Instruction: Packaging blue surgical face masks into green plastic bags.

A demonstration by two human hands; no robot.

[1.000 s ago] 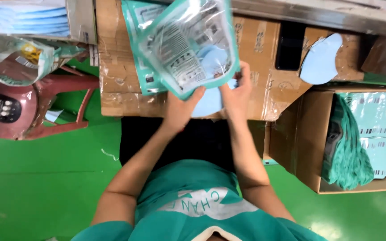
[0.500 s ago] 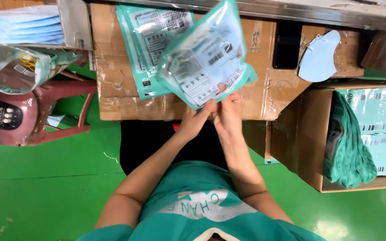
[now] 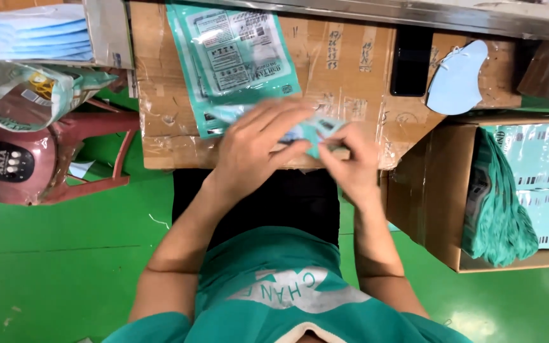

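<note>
My left hand (image 3: pixel 255 149) and my right hand (image 3: pixel 349 162) pinch a teal and clear plastic pouch (image 3: pixel 316 130) between them, low over the near edge of a taped cardboard work surface (image 3: pixel 344 70). The pouch is mostly hidden by my fingers. Just behind it lies a flat teal-edged pouch (image 3: pixel 233 60) with a pale blue face mask inside. A loose pale blue mask (image 3: pixel 457 79) rests at the right of the cardboard, beside a black phone (image 3: pixel 411 60).
An open carton (image 3: pixel 440 209) at the right holds stacked teal pouches (image 3: pixel 500 203). At the left stand a pile of blue masks (image 3: pixel 30 32), a crumpled bag (image 3: pixel 23 92) and a dark red plastic chair (image 3: pixel 90 159). The floor (image 3: pixel 52 273) is green.
The pouch I held up and open in front of me has come down to the cardboard's near edge. My hands have closed together on it, and the flat pouch behind is uncovered.
</note>
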